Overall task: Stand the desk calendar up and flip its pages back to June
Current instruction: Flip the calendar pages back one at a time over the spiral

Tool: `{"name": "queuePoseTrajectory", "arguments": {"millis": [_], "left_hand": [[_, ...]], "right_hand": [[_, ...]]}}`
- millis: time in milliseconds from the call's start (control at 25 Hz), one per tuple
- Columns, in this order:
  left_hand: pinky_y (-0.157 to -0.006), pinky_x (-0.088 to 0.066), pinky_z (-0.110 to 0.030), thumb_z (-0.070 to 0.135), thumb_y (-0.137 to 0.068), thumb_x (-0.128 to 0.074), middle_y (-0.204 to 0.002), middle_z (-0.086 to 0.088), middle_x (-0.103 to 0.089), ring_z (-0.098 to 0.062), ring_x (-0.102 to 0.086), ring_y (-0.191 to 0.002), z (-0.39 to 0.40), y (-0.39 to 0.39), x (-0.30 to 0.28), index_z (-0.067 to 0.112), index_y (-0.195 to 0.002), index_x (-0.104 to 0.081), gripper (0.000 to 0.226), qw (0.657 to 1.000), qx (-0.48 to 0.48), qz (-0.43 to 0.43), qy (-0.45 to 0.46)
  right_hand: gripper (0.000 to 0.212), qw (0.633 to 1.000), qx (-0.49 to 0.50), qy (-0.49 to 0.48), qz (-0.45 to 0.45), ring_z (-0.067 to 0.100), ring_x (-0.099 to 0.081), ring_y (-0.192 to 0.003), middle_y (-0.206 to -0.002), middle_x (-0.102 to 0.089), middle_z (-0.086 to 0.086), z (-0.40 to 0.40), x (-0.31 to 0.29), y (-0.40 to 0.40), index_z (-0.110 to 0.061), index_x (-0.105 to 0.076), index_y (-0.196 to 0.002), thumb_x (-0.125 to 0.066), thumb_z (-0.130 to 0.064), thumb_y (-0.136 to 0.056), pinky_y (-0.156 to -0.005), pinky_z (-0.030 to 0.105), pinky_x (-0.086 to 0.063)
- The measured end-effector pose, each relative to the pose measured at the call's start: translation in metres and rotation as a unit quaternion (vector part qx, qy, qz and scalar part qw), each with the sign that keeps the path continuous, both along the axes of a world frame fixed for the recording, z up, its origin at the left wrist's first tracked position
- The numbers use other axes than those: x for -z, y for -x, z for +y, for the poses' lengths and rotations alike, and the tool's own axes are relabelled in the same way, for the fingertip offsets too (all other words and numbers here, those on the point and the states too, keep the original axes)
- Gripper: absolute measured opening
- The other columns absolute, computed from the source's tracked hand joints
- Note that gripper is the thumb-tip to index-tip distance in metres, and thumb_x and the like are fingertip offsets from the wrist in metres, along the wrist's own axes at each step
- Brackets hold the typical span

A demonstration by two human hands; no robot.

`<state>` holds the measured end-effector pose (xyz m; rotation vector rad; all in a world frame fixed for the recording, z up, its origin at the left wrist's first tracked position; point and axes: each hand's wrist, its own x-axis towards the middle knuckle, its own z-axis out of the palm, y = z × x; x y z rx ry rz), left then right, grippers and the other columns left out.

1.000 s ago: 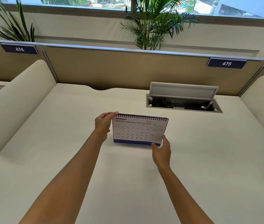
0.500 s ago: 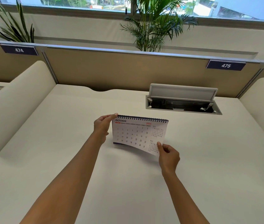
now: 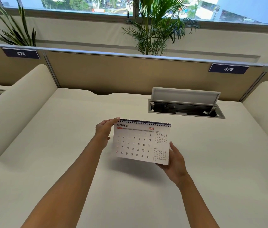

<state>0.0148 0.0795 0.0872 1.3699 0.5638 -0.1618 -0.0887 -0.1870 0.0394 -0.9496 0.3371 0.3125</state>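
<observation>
Oct page [image 3: 136, 143] lifted, hides calendar base.

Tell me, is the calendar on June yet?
Not yet. The white spiral-bound desk calendar is already upright on the cream desk. The left hand steadies its top corner while the right hand lifts the October page. September, August and July remain to flip.

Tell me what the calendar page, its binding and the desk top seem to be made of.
October page: matte white paper or thin card; it bows slightly where the right hand lifts it.
Spiral binding: dark wire loops, likely coated metal, perhaps plastic.
Desk top: smooth cream laminate by its look, with little sheen.
</observation>
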Motion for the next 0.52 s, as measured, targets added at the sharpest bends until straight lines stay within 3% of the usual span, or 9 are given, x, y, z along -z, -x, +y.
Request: {"name": "queuePoseTrajectory", "arguments": {"millis": [200, 320, 520], "left_hand": [[-0.111, -0.034, -0.051, 0.04, -0.079, -0.079, -0.118, 0.003, -0.068, -0.021, -0.053, -0.121, 0.002, -0.001, -0.011, 0.022, -0.117, -0.068, 0.043, 0.998, 0.037, -0.02, 0.042], [-0.112, -0.035, -0.05, 0.05, -0.088, -0.064, -0.138, 0.0, -0.057, -0.021, -0.044, -0.135, 0.004, 0.001, -0.017, 0.027, -0.123, -0.065, 0.042, 0.994, 0.057, -0.028, 0.084], [-0.115, -0.031, -0.048, 0.057, -0.098, -0.039, -0.142, -0.005, -0.054, -0.023, -0.043, -0.136, 0.004, 0.003, -0.014, 0.023, -0.123, -0.068, 0.051, 0.993, 0.048, -0.033, 0.102]], "right_hand": [[0.08, 0.991, -0.042, -0.123, -0.009, 0.042, -0.054, -0.13, -0.144, -0.055, 0.02, -0.011, -0.016, -0.001, -0.017, -0.059, -0.138, -0.07, -0.065, -0.075, -0.104, 0.053, -0.048], [0.082, 0.983, -0.041, -0.172, -0.049, 0.042, -0.052, -0.132, -0.147, -0.051, 0.021, -0.012, -0.028, -0.006, -0.013, -0.057, -0.14, -0.064, -0.068, -0.079, -0.105, 0.056, -0.045], [0.092, 0.964, -0.044, -0.241, -0.1, 0.042, -0.043, -0.14, -0.152, -0.044, 0.022, -0.005, -0.052, -0.02, -0.005, -0.049, -0.145, -0.054, -0.074, -0.084, -0.109, 0.059, -0.04]]}}
